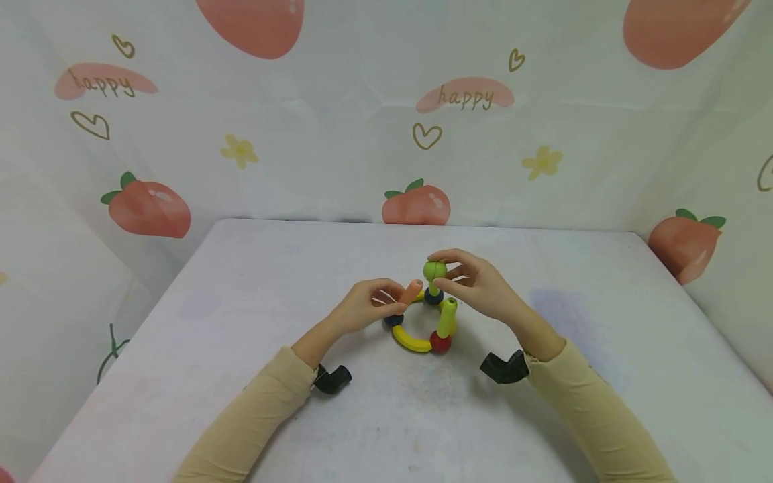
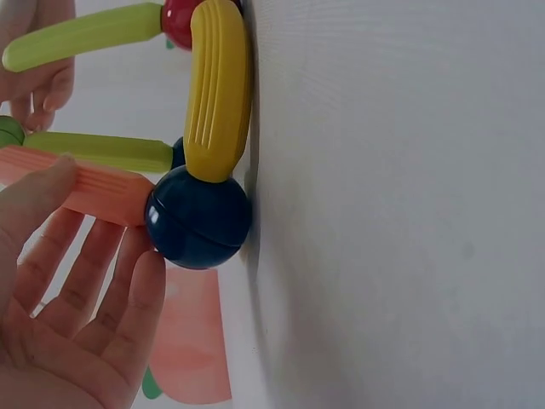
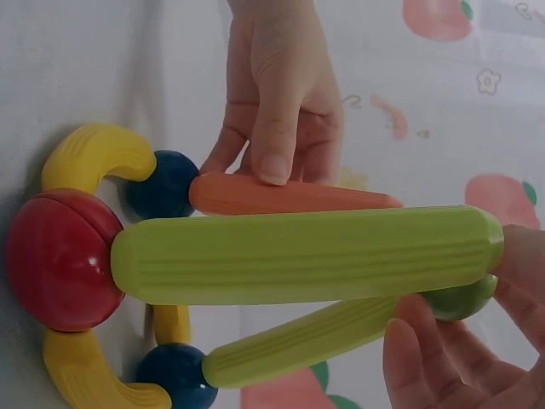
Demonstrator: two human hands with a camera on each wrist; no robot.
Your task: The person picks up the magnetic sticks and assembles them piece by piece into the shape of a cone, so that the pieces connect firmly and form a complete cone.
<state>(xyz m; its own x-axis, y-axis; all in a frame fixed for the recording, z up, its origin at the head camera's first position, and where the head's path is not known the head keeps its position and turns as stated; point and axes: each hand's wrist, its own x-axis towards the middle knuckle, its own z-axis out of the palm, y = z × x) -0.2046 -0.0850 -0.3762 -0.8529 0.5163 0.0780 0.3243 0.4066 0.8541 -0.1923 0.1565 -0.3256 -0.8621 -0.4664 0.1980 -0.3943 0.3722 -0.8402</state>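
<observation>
A ring of curved yellow pieces [image 1: 412, 341] joined by balls lies on the table, with straight rods standing up from the balls. My left hand [image 1: 362, 307] pinches the orange rod [image 1: 412, 292], whose lower end meets a dark blue ball [image 2: 198, 220]. With thumb and fingers, my right hand [image 1: 483, 287] holds the green ball [image 1: 434, 270] at the top of a light green rod [image 3: 294, 345]. That rod rises from another dark blue ball [image 3: 177, 377]. Nearer to me, a second light green rod [image 3: 306, 258] stands on the red ball [image 3: 64, 260], touched by neither hand in the head view.
The white tabletop [image 1: 241, 295] spreads around the ring. Behind it hangs a white cloth [image 1: 344, 121] printed with peaches, hearts and flowers. Black pieces [image 1: 506, 367] are at both wrists, close to the table. A green cord-like thing [image 1: 113, 349] shows at the table's left edge.
</observation>
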